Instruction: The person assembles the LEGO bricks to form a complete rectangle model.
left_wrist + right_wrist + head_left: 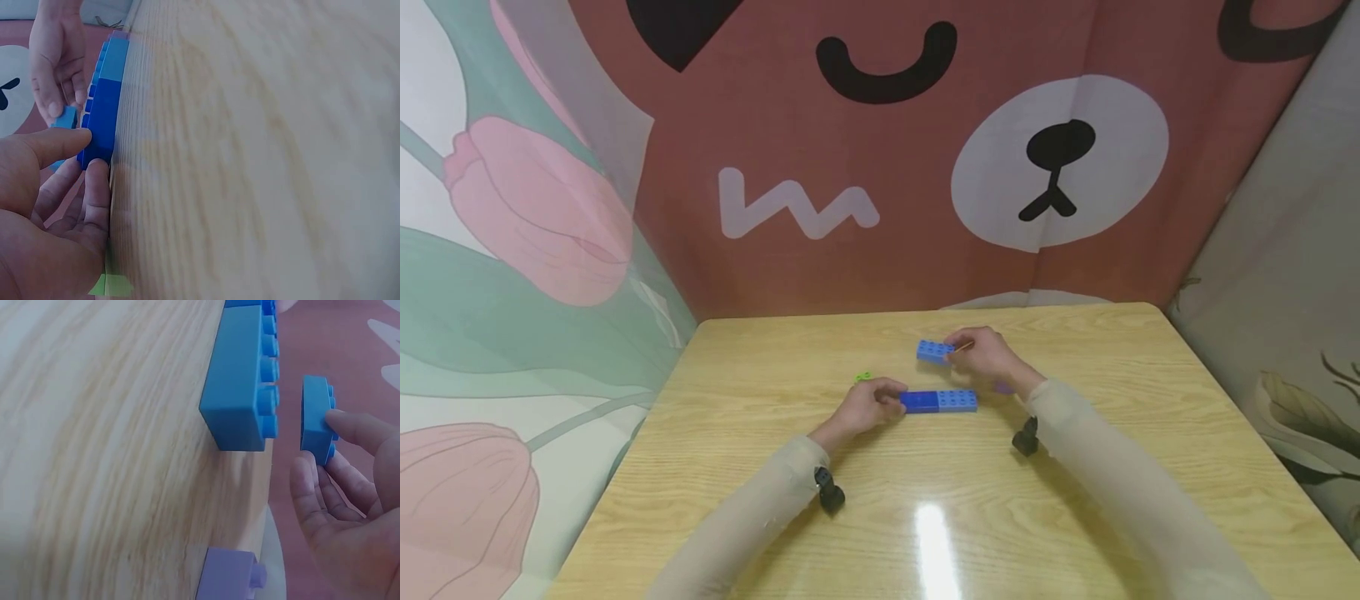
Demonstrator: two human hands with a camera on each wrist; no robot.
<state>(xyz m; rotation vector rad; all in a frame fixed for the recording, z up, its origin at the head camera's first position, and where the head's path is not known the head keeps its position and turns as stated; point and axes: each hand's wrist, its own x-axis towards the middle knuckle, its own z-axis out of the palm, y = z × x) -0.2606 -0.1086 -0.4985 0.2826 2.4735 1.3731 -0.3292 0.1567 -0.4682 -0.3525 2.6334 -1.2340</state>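
My left hand (867, 406) pinches the left end of a dark blue toy building brick (919, 402) lying on the table, thumb on one side and fingers on the other. End to end with it sits a lighter blue brick (958, 401), studs up, so the two form a row. Behind that row, my right hand (987, 353) holds another light blue brick (931, 352) by its right end. In the right wrist view this held brick (317, 419) is raised off the table, thumb on its studded side and fingertips at its lower end.
A bright green brick (862, 377) lies just behind my left hand. To the right of the row, partly hidden by my right wrist, is a purple brick (1003, 387). The wooden table (760, 367) ends at a printed bear curtain (910, 267) behind.
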